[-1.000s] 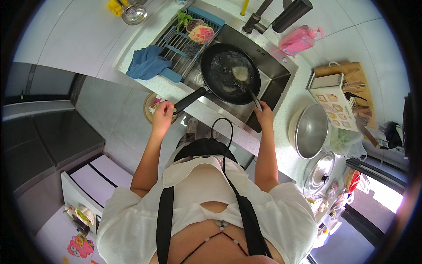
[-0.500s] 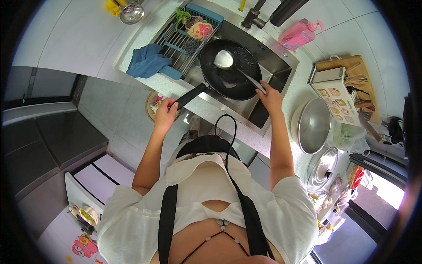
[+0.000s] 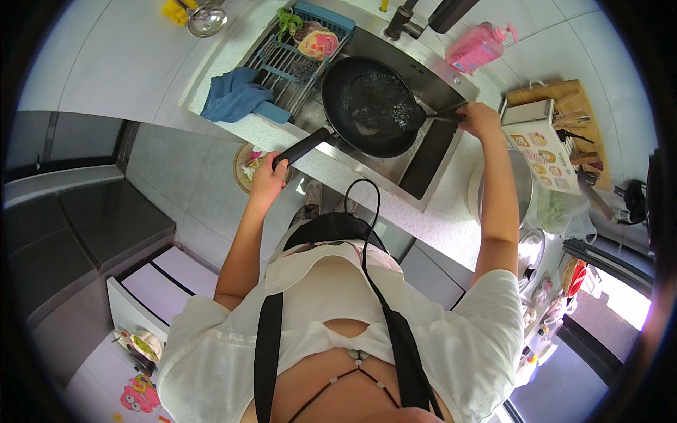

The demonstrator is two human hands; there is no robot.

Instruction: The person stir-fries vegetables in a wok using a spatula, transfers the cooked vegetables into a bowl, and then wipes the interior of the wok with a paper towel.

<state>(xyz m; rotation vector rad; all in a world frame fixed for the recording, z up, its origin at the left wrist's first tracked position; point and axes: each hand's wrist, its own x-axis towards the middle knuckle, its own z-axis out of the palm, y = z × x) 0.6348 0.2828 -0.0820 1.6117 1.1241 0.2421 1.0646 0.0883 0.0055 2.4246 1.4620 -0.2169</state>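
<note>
A black frying pan (image 3: 370, 106) is held over the steel sink (image 3: 438, 151), with a wet sheen and bubbles on its inner surface. Its long black handle points toward me, and my left hand (image 3: 268, 185) is closed round the end of it. My right hand (image 3: 482, 121) is past the sink's right side, gripping the handle of a metal ladle (image 3: 446, 114). The ladle reaches leftward to the pan's right rim; its bowl end looks dark and I cannot make it out clearly.
A blue drying rack (image 3: 282, 60) with greens and a pink-and-yellow item sits over the sink's left part, beside a blue cloth (image 3: 236, 95). Behind are a black tap (image 3: 403, 22) and a pink pump bottle (image 3: 478, 48). A steel pot (image 3: 520, 183) and utensil holder (image 3: 539, 148) stand right.
My right hand has moved right and slightly up, drawing the ladle from the middle of the pan to its right rim. The pan and my left hand have barely shifted.
</note>
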